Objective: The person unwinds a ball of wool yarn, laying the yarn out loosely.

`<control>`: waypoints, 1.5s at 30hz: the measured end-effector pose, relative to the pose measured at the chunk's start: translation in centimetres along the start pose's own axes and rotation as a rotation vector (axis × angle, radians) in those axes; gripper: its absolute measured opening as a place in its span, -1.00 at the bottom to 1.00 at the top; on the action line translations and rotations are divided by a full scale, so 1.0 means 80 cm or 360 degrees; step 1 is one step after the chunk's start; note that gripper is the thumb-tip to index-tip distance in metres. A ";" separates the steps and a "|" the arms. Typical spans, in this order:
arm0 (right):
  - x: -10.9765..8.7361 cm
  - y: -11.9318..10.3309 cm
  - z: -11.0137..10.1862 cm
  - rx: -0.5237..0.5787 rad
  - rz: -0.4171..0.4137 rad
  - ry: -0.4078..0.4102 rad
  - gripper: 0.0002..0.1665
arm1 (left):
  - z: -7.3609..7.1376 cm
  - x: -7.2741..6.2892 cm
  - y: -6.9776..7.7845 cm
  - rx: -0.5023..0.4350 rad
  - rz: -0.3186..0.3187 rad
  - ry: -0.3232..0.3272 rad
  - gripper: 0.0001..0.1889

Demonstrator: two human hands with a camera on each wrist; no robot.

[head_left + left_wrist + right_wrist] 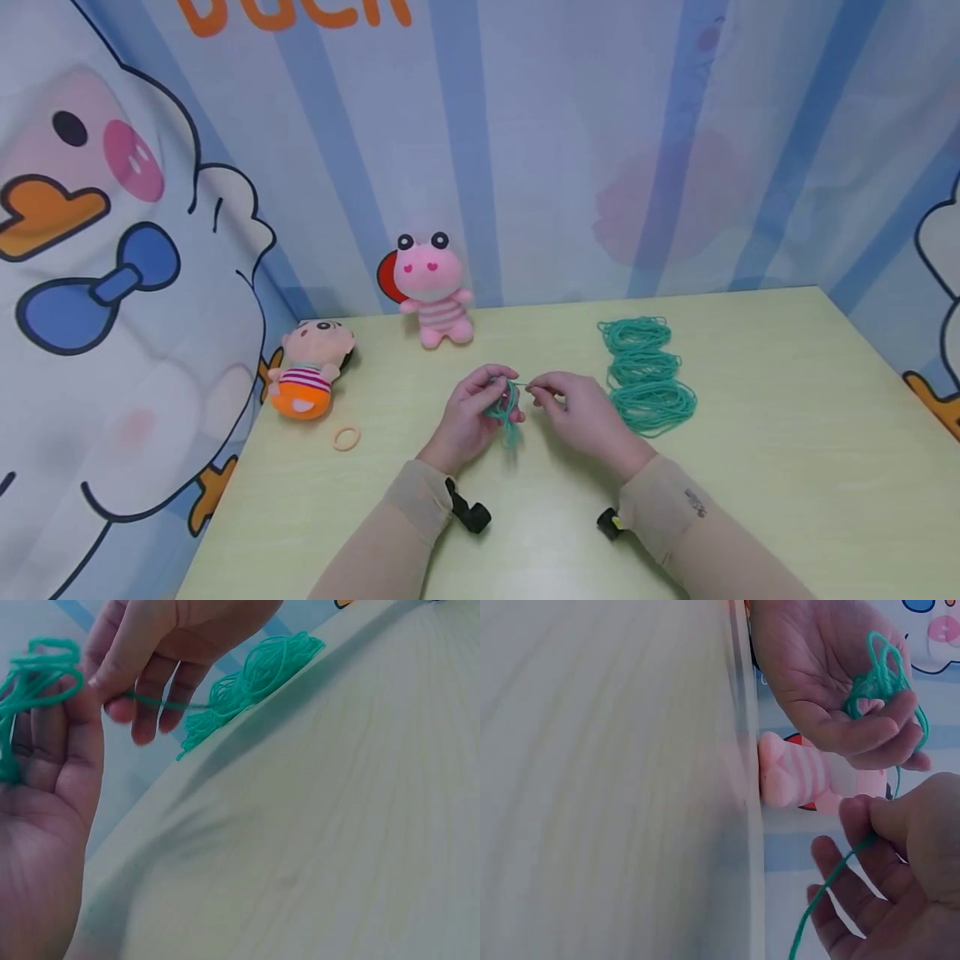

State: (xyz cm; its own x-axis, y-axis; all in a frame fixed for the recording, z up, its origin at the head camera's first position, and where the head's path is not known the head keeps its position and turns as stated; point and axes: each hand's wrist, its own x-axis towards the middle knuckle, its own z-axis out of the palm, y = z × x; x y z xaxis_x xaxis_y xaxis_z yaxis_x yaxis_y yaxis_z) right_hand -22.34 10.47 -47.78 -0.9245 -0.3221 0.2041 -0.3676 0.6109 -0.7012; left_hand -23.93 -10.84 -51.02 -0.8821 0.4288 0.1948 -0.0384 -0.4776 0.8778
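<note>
My left hand (471, 415) holds a small looped bundle of green yarn (504, 408), its fingers curled about the loops. To its right, my right hand (583, 417) pinches a single strand between thumb and index finger. That strand (826, 885) runs from the bundle through the pinch and trails beyond it in the right wrist view. Three flattened coils of the same green yarn (651, 408) lie in a column on the table, just right of my right hand. In the left wrist view the coils (262, 671) show behind the right hand's fingers.
A pink striped plush toy (435, 292) stands at the back of the pale table (787, 467). At the left sits a doll (307, 371) in orange bottoms, with a small peach-coloured ring (347, 438) in front of it. A cartoon-printed backdrop (540, 167) rises behind the table.
</note>
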 end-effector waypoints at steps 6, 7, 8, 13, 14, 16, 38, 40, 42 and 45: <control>-0.003 0.010 -0.012 0.0035 0.0090 0.0200 -0.70 | -0.001 0.001 0.000 0.0018 -0.0115 0.0093 -0.66; -0.003 0.011 -0.015 0.0035 0.0105 0.0229 -0.70 | -0.002 0.001 0.000 0.0020 -0.0125 0.0095 -0.66; -0.004 0.012 -0.017 0.0038 0.0123 0.0253 -0.70 | -0.002 0.001 0.000 0.0027 -0.0127 0.0089 -0.68; -0.008 0.017 -0.030 0.0035 0.0187 0.0335 -0.69 | -0.001 -0.003 0.001 0.0170 -0.0107 0.0046 -0.76; -0.009 0.018 -0.033 0.0036 0.0191 0.0351 -0.69 | 0.000 -0.003 0.001 0.0201 -0.0103 0.0048 -0.75; -0.012 0.019 -0.040 0.0039 0.0177 0.0395 -0.69 | 0.001 -0.003 0.000 0.0235 -0.0108 0.0072 -0.73; -0.068 0.088 -0.122 -0.0095 0.0232 0.0633 -0.64 | 0.000 0.010 -0.009 0.0211 0.0073 0.0540 -0.81; -0.075 0.096 -0.131 -0.0141 0.0285 0.0588 -0.63 | 0.000 0.011 -0.009 0.0249 0.0098 0.0579 -0.82; -0.080 0.103 -0.138 -0.0186 0.0366 0.0524 -0.60 | 0.000 0.011 -0.008 0.0303 0.0105 0.0612 -0.83; -0.087 0.116 -0.148 -0.0247 0.0497 0.0401 -0.52 | 0.001 0.010 -0.007 0.0378 0.0119 0.0655 -0.87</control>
State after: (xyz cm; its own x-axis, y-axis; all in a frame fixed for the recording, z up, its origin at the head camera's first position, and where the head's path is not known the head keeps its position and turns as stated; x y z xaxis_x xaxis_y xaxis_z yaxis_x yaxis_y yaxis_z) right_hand -20.54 26.93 -47.60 -0.9825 0.0706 0.1726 -0.0594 0.7588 -0.6486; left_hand -24.61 -10.19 -51.30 -0.9928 0.0382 0.1138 0.0983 -0.2864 0.9531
